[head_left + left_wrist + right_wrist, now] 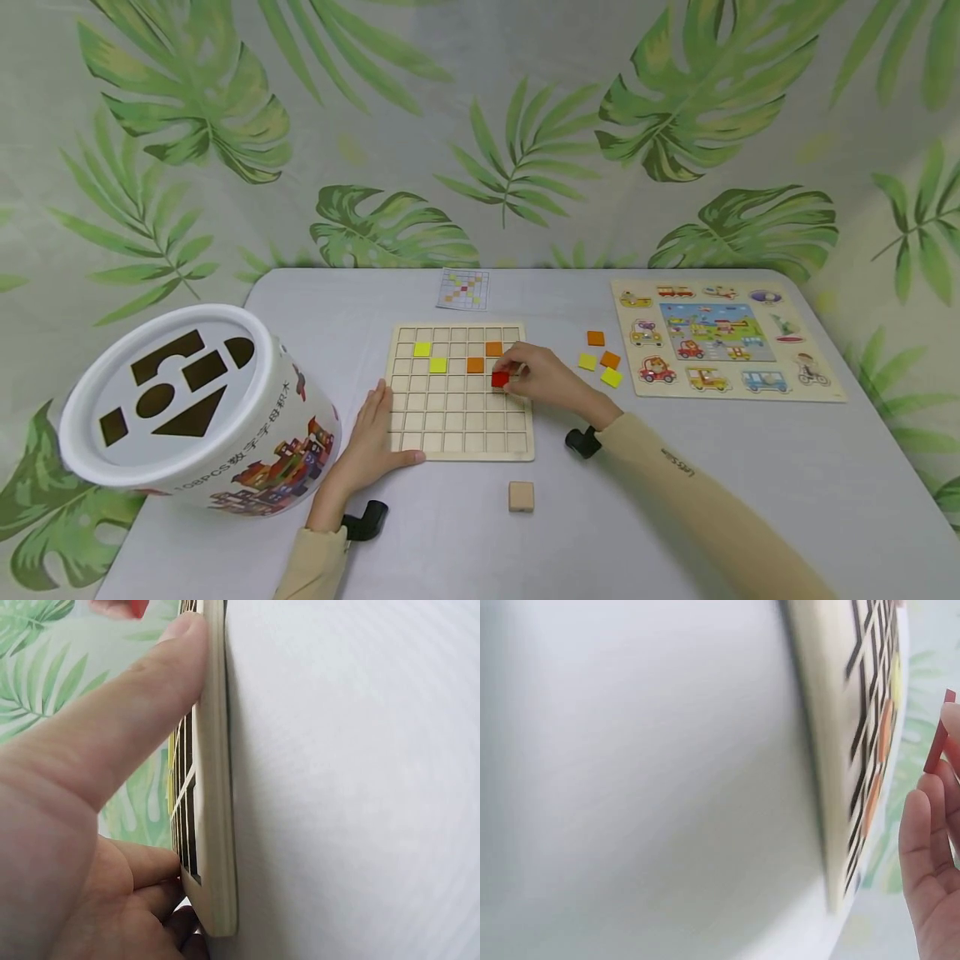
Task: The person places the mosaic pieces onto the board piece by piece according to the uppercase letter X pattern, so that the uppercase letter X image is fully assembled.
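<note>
Right fingers (pixel 512 353) clamp a red tile (pixel 499 380); left fingers (pixel 372 405), thumb (pixel 406 458) apart (head alone shows a card (pixel 462 289))

Right hand (pixel 534 373) pinching a red tile (pixel 499 381) over the gridded board (pixel 452 403), left hand (pixel 367 443) just on its edge — 2 yellow tiles (pixel 422 349) plus 2 orange tiles (pixel 476 365) in, 4 loose tiles (pixel 587 362) nearby.
</note>
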`<state>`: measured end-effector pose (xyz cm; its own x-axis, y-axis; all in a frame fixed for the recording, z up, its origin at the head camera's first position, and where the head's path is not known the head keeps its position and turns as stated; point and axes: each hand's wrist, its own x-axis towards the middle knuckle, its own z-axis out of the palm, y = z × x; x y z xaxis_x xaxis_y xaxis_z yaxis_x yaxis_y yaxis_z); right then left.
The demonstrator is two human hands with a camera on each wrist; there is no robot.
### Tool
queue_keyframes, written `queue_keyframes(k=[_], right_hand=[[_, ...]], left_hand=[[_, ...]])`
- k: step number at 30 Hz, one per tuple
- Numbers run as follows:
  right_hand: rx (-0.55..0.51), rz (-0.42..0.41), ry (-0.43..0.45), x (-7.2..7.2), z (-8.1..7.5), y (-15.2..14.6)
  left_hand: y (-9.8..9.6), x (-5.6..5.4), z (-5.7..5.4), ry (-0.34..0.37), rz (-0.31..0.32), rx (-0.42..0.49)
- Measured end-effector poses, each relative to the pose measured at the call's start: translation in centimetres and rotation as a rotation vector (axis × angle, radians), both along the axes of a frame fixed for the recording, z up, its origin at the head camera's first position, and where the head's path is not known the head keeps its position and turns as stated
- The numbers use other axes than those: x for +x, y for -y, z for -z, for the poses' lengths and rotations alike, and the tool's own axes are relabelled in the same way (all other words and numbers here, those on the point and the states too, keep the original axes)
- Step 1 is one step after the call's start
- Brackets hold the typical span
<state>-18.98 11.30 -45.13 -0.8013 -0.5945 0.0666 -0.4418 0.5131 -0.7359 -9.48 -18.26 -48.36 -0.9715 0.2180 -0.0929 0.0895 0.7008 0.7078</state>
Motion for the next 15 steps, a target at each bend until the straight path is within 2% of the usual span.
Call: queue_keyframes(k=[5,15], right_hand=[[-0.002,-0.050,0.012,-1.0,-0.3,2.6],[0.144,-0.118,-0.016,-1.8,-0.2,6.4]], left_hand=[[0.0,-0.1,0.1,0.000,0.003,-0.008],[0.1,-0.1,0.0,0.014,0.011,-0.013]])
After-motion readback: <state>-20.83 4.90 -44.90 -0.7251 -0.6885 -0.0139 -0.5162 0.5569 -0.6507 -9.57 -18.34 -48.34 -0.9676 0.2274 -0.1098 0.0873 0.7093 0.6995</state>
